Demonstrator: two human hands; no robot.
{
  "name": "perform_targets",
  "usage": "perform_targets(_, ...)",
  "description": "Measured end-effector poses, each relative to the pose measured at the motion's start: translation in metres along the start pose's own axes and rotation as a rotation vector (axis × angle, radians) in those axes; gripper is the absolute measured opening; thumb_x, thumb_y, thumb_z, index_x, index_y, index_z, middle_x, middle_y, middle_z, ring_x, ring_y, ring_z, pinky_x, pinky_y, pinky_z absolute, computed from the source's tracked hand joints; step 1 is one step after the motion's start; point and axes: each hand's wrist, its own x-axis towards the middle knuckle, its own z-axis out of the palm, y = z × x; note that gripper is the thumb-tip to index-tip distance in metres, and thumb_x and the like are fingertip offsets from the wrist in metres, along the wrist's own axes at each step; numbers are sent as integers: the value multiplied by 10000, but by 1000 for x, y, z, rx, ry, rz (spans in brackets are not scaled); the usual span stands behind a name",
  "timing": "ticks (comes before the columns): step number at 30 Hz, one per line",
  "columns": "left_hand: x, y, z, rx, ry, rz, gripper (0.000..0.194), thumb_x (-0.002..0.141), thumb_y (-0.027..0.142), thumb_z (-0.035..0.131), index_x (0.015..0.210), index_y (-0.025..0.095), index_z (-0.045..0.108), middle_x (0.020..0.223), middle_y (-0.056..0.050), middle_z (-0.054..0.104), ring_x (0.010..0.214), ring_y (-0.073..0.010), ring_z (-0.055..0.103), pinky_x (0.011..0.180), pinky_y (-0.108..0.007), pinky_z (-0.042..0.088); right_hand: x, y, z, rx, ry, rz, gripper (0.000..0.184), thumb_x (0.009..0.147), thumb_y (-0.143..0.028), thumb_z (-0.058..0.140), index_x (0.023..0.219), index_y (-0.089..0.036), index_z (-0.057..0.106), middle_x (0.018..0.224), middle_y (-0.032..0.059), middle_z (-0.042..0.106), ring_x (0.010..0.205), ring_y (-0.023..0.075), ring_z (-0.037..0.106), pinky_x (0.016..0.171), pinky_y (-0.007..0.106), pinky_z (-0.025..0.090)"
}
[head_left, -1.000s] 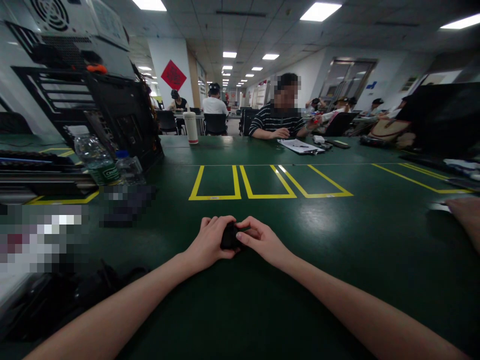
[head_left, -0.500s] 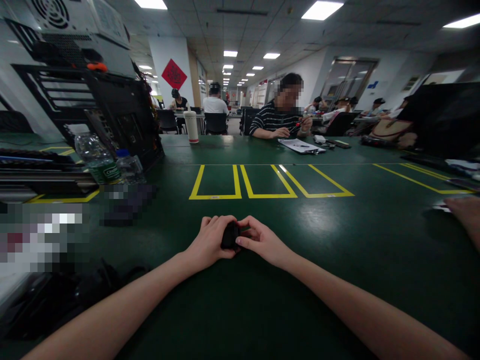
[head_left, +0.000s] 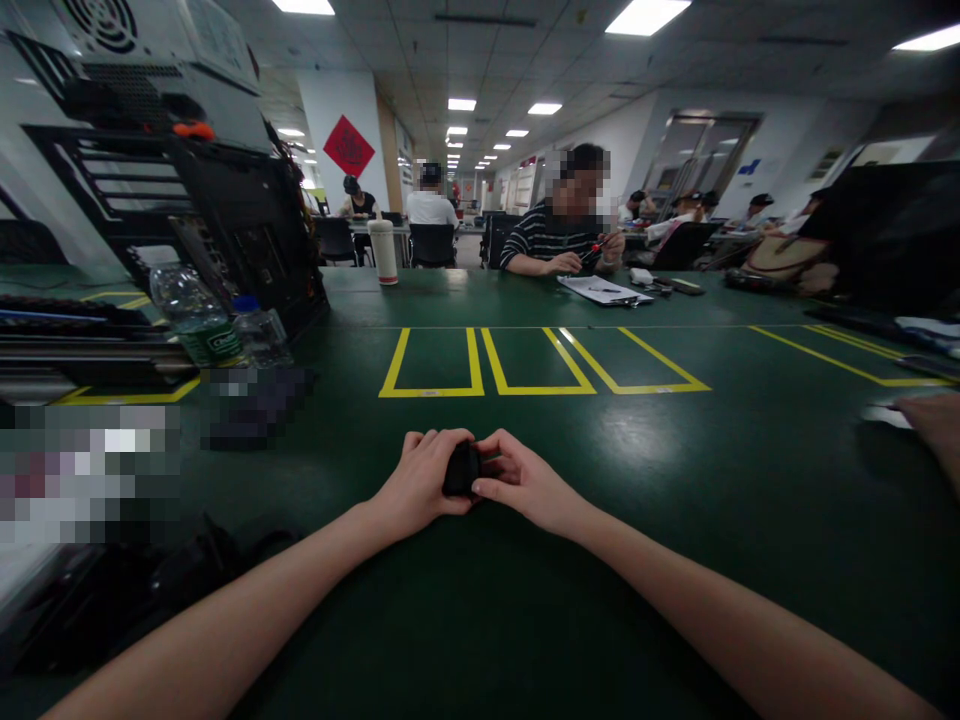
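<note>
Green table (head_left: 720,500), seen from the wearer's head. At far left, two clear plastic bottles stand side by side: a larger bottle (head_left: 196,310) with white cap and green label, and a smaller bottle (head_left: 261,338) with blue cap; the contents of both are unclear. Farther back stands one pale lidded cup (head_left: 383,255) with a straw, its contents hidden. At centre, the left hand (head_left: 421,475) curls around one small black object (head_left: 459,472), which lies between the two hands, near the table's front; whether it touches the tabletop cannot be told. The right hand (head_left: 525,480) pinches the object's right side between thumb and fingers. Beyond are three yellow tape outlines (head_left: 431,393) in a row, then one clipboard (head_left: 604,291) bearing paper. At the right edge, another person's hand (head_left: 936,425) touches a white item (head_left: 886,414).
</note>
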Motion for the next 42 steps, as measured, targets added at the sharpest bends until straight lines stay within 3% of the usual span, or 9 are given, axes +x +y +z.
perform_targets(11,-1,13,-18,-30,-76,5,509,685,293,608,1116,216,349,1054,-49,503,931,-219,481,820,-366,298,1,-1,1,-25,21,9,209,766,-273,521,949,-205,445,977,19,509,885,160,545,769,346,476)
perform_targets(22,-1,10,-16,-19,-81,11,526,679,277,611,1122,207,335,1059,-59,490,933,-221,469,813,-361,297,-4,-3,1,-64,0,-21,235,757,-252,533,966,-225,429,967,9,515,859,152,567,762,339,482)
perform_targets(25,-1,6,-9,-22,-56,21,533,671,292,616,1119,212,338,1052,-49,493,926,-217,471,805,-352,292,-1,0,2,-39,12,-7,193,784,-290,491,953,-217,432,947,12,521,819,150,578,741,345,486)
perform_targets(29,0,2,-3,-15,-4,-2,552,625,280,656,1086,218,360,1022,-29,506,915,-215,473,793,-343,287,2,2,2,-29,51,6,268,758,-274,531,992,-209,417,1011,30,494,872,167,559,744,345,485)
perform_targets(36,-2,8,-14,-34,-49,23,522,665,272,623,1108,211,352,1056,-47,493,935,-218,470,799,-344,296,-1,-2,1,-43,10,-28,270,734,-219,562,975,-218,440,1034,16,487,981,174,511,808,341,467)
perform_targets(42,1,12,-15,-42,-64,6,512,673,299,615,1104,210,354,1048,-50,500,937,-223,473,806,-356,298,0,0,1,4,32,-16,185,782,-277,499,944,-207,447,947,11,515,868,158,559,758,343,485)
